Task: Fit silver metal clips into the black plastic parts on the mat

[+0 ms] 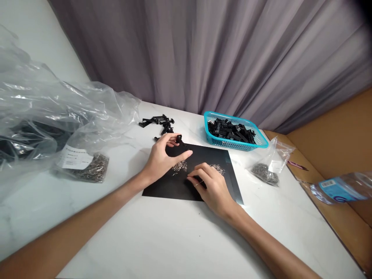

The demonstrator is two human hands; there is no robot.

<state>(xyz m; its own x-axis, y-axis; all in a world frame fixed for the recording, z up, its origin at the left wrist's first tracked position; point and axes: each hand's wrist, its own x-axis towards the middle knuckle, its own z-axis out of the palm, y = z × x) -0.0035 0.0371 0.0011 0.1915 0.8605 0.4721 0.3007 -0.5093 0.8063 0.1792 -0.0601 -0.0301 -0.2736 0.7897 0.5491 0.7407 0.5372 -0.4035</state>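
Observation:
My left hand grips a small black plastic part between thumb and fingers, raised over a black sheet. Below that hand lies a pile of tiny shiny metal pieces. My right hand is low over the sheet with thumb and forefinger pinched together. Whatever those fingertips hold, if anything, is too small to make out. Just behind the right hand, partly covered by it, is a second metal pile.
Loose black parts lie at the back. A blue basket of black parts stands back right. Bags of metal pieces lie left and right. Large clear plastic bags fill the left. A bottle lies far right.

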